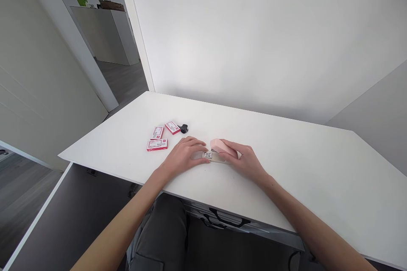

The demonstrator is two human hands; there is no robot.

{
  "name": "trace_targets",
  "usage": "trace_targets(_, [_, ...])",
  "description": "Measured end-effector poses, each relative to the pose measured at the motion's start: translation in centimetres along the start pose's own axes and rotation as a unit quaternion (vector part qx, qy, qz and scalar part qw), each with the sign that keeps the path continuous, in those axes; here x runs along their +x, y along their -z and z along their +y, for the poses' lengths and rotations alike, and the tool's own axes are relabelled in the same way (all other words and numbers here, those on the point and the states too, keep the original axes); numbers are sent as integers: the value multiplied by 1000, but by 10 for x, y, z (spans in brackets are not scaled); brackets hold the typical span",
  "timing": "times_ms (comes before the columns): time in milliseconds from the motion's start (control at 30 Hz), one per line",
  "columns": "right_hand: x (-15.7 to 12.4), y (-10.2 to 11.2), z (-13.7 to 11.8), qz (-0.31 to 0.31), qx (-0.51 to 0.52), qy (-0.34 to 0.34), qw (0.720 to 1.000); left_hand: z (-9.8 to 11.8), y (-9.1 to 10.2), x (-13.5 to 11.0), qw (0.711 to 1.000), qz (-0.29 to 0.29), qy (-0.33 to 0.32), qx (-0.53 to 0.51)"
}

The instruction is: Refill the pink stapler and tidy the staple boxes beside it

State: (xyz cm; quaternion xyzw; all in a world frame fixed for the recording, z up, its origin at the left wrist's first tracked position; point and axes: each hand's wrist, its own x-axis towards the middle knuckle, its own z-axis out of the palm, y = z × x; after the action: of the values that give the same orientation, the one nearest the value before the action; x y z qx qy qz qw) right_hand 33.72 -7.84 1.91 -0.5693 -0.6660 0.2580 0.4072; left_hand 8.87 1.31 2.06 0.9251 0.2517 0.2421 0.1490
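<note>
On the white tabletop my right hand (243, 159) is wrapped round a pink stapler (219, 145), whose front end points left. Under that end lies a pale, narrow strip (217, 158) with a square black-and-white patterned patch (207, 155) at its left end. Whether the strip is a separate piece or the stapler's base I cannot tell. My left hand (187, 154) closes its thumb and fingertips on the patched end from the left.
Several small red-and-white boxes (157, 145) lie left of my hands, with a black staple remover (183, 128) by the farthest one. A white wall (254, 42) rises behind the table. Drawers with black handles (229, 218) sit below the front edge.
</note>
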Motion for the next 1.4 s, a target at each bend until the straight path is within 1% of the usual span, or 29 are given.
trace_targets(167, [1, -2, -1, -40, -15, 6, 999, 4, 3, 1, 1000, -16, 1, 5])
trace_targets(300, [2, -4, 1, -48, -4, 12, 999, 4, 3, 1, 1000, -20, 3, 18])
trace_targets(400, [2, -4, 5, -34, -3, 13, 999, 4, 1, -1, 999, 3, 7, 41])
trace_targets(500, [2, -3, 11, 7, -7, -4, 1000, 5, -2, -7, 996, 39, 20, 82])
trace_targets(600, [-2, 0, 17, 41, -6, -23, 999, 5, 0, -18, 984, 90, 59, 141])
trace_targets(667, [-10, 3, 19, 55, -9, -35, 998, 4, 5, -30, 969, 127, 101, 186])
trace_targets(733, [-22, 6, 20, 70, -16, -47, 996, 3, 11, -43, 950, 151, 149, 228])
trace_targets(867, [-53, 8, 18, 96, -38, -68, 992, 3, 24, -65, 914, 157, 244, 284])
trace_targets(967, [-77, 9, 17, 79, -54, -82, 992, 9, 28, -73, 901, 142, 276, 303])
trace_targets(1067, [-99, 19, 27, 41, -53, -87, 994, 18, 29, -78, 899, 127, 277, 314])
trace_targets(1133, [-112, 33, 38, 24, -66, -86, 994, 23, 29, -81, 903, 122, 272, 311])
trace_targets(1167, [-117, 41, 45, 26, -85, -89, 992, 26, 29, -83, 907, 119, 266, 305])
trace_targets(1233, [-124, 58, 57, 45, -130, -95, 986, 29, 27, -86, 922, 107, 245, 280])
trace_targets(1300, [-128, 69, 65, 60, -170, -102, 978, 31, 25, -87, 944, 89, 205, 242])
trace_targets(1400, [-126, 72, 67, 45, -213, -93, 972, 35, 17, -81, 973, 55, 132, 179])
